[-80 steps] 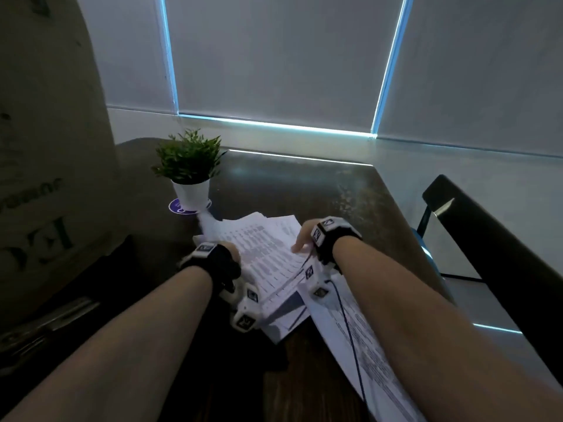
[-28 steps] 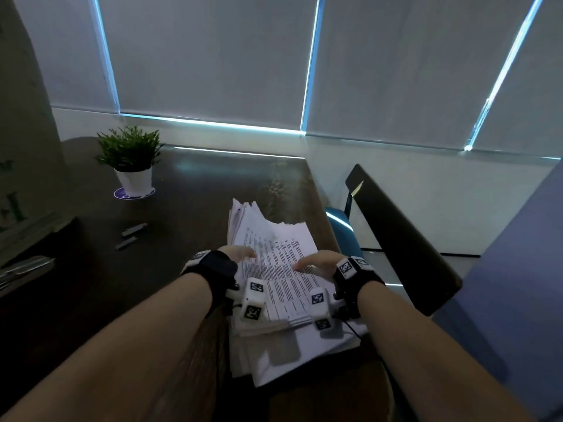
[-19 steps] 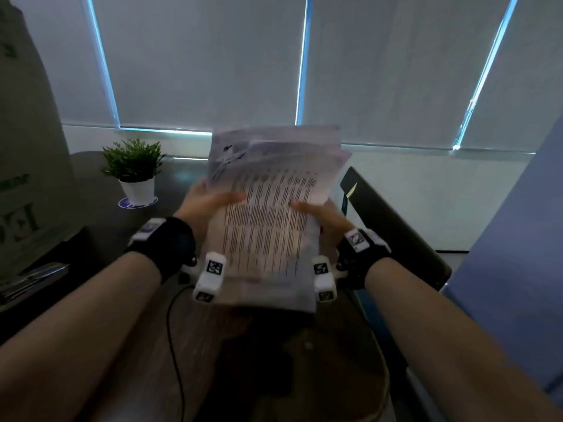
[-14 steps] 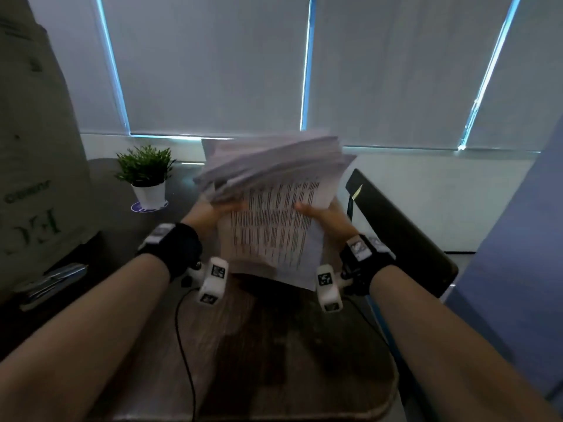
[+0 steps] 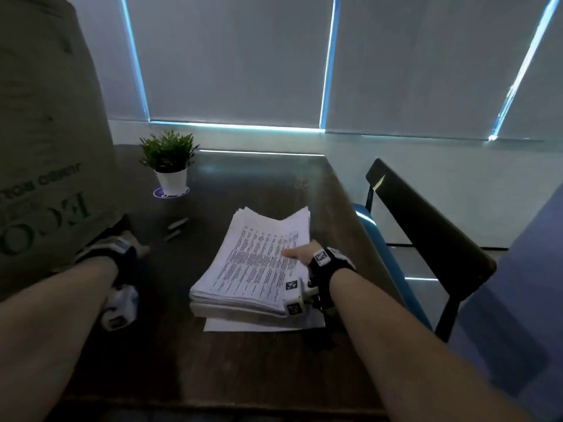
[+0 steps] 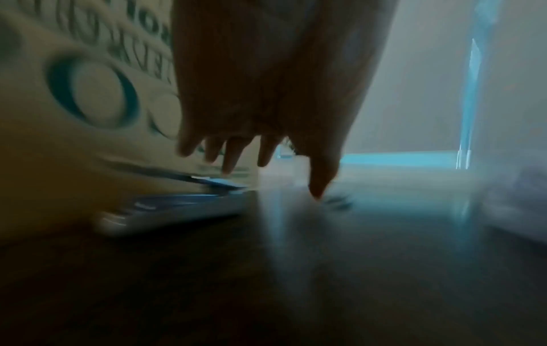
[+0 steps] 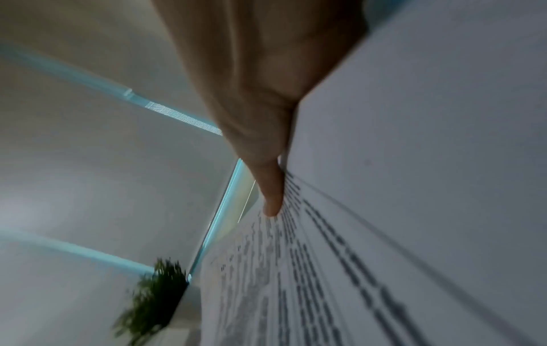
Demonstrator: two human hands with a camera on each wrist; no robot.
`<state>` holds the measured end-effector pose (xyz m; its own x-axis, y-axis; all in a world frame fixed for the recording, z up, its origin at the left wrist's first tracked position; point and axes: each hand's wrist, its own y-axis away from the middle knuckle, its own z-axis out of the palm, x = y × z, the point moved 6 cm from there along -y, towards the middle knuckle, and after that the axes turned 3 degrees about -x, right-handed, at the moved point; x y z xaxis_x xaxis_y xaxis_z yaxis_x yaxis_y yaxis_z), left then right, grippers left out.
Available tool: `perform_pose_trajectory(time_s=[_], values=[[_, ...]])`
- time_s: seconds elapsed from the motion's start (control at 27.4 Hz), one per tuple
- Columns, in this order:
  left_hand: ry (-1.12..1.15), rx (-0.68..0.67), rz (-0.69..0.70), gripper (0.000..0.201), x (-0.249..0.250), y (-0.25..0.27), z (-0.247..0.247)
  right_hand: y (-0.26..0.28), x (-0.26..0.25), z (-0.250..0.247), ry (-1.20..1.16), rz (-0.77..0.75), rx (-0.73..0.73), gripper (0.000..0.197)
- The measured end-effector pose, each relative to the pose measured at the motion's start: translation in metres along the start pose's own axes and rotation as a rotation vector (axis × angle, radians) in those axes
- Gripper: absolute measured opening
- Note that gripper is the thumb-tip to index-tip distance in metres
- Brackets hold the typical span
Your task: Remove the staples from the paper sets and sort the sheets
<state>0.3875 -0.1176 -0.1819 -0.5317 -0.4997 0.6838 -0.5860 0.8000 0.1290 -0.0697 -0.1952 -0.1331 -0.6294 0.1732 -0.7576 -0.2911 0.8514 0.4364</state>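
Note:
A thick stack of printed sheets (image 5: 253, 263) lies flat on the dark table (image 5: 213, 360), right of centre, over one loose sheet. My right hand (image 5: 300, 254) is at the stack's right edge with the thumb laid on the top sheet. In the right wrist view the thumb (image 7: 271, 199) presses the printed page (image 7: 414, 210), and the other fingers are hidden behind the paper. My left hand (image 5: 138, 248) is off the paper, low over the table by the cardboard box. In the left wrist view its fingers (image 6: 234, 159) point down, spread, and hold nothing.
A large cardboard box (image 5: 45, 147) stands at the left, with a flat silvery object (image 6: 177, 208) at its foot. Two small dark items (image 5: 178, 228) lie between box and stack. A potted plant (image 5: 169, 166) is at the back, and a black chair (image 5: 426, 233) at the right.
Half a second ago both hands held the stack upright above the table. Now it lies flat, the left hand has let go and moved left toward the box, and the right hand stays on it.

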Motion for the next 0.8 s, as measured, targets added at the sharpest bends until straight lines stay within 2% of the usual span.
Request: perform_pose_trajectory(time_s=[0.04, 0.07, 0.11, 0.15, 0.18, 0.22, 0.26, 0.29, 0.33, 0.37, 0.4, 0.44, 0.48, 0.51, 0.55, 0.58, 0.62, 0.66, 0.69, 0.73, 0.77, 0.8], values=[[-0.081, -0.022, -0.036, 0.104, -0.033, -0.003, -0.011, -0.007, 0.002, 0.003, 0.074, -0.015, 0.006, 0.104], [-0.09, -0.004, -0.14, 0.099, -0.034, 0.022, -0.028, -0.023, 0.004, 0.003, 0.114, -0.021, 0.006, 0.108], [-0.04, 0.056, -0.183, 0.092, 0.001, 0.075, -0.042, -0.022, 0.001, 0.001, 0.143, -0.03, 0.012, 0.112], [-0.036, 0.055, -0.168, 0.069, 0.034, 0.115, -0.049, -0.006, -0.002, 0.002, 0.176, -0.038, 0.008, 0.114], [-0.155, 0.01, -0.169, 0.034, 0.049, 0.131, -0.053, 0.006, -0.007, 0.001, 0.263, -0.037, 0.014, 0.11], [-0.281, -0.061, -0.123, 0.019, 0.046, 0.133, -0.052, 0.018, -0.016, -0.004, 0.427, -0.032, 0.06, 0.1], [-0.23, -0.062, -0.137, 0.024, 0.058, 0.141, -0.047, 0.028, -0.03, -0.008, 0.568, -0.033, 0.146, 0.091], [-0.174, 0.009, -0.09, 0.026, 0.08, 0.149, -0.045, 0.038, -0.049, -0.007, 0.589, -0.121, 0.245, 0.089], [0.025, 0.036, 0.003, 0.029, 0.104, 0.154, -0.039, 0.052, -0.073, 0.001, 0.464, -0.244, 0.25, 0.091], [0.176, 0.028, 0.093, 0.033, 0.142, 0.152, -0.025, 0.057, -0.095, 0.013, 0.186, -0.351, 0.139, 0.093], [0.353, -0.076, 0.131, 0.037, 0.181, 0.159, -0.005, 0.065, -0.112, 0.025, -0.123, -0.412, -0.033, 0.091], [0.576, -0.279, 0.152, 0.043, 0.218, 0.171, 0.02, 0.068, -0.121, 0.036, -0.332, -0.433, -0.189, 0.082], [0.726, -0.515, 0.134, 0.049, 0.25, 0.187, 0.041, 0.071, -0.123, 0.039, -0.469, -0.462, -0.268, 0.065], [0.81, -0.715, 0.103, 0.056, 0.275, 0.199, 0.06, 0.065, -0.114, 0.029, -0.468, -0.487, -0.207, 0.045], [0.721, -0.746, 0.08, 0.063, 0.279, 0.206, 0.065, 0.066, -0.1, 0.011, -0.403, -0.465, -0.072, 0.028], [0.536, -0.774, 0.12, 0.068, 0.281, 0.21, 0.07, 0.062, -0.078, -0.012, -0.28, -0.425, 0.094, 0.018], [0.266, -0.599, 0.132, 0.069, 0.261, 0.194, 0.073, 0.056, -0.051, -0.034, -0.142, -0.345, 0.251, 0.018], [0.018, -0.358, 0.097, 0.07, 0.234, 0.177, 0.071, 0.049, -0.024, -0.052, -0.007, -0.22, 0.344, 0.029], [-0.166, -0.282, 0.028, 0.071, 0.212, 0.169, 0.073, 0.044, 0.0, -0.06, 0.172, -0.046, 0.315, 0.046], [-0.244, -0.339, -0.032, 0.068, 0.189, 0.164, 0.082, 0.041, 0.02, -0.061, 0.384, 0.089, 0.228, 0.061], [-0.287, -0.424, -0.054, 0.065, 0.179, 0.156, 0.095, 0.042, 0.028, -0.063, 0.569, 0.166, 0.135, 0.071], [-0.314, -0.442, -0.085, 0.064, 0.179, 0.147, 0.094, 0.035, 0.026, -0.065, 0.689, 0.175, 0.089, 0.076]])
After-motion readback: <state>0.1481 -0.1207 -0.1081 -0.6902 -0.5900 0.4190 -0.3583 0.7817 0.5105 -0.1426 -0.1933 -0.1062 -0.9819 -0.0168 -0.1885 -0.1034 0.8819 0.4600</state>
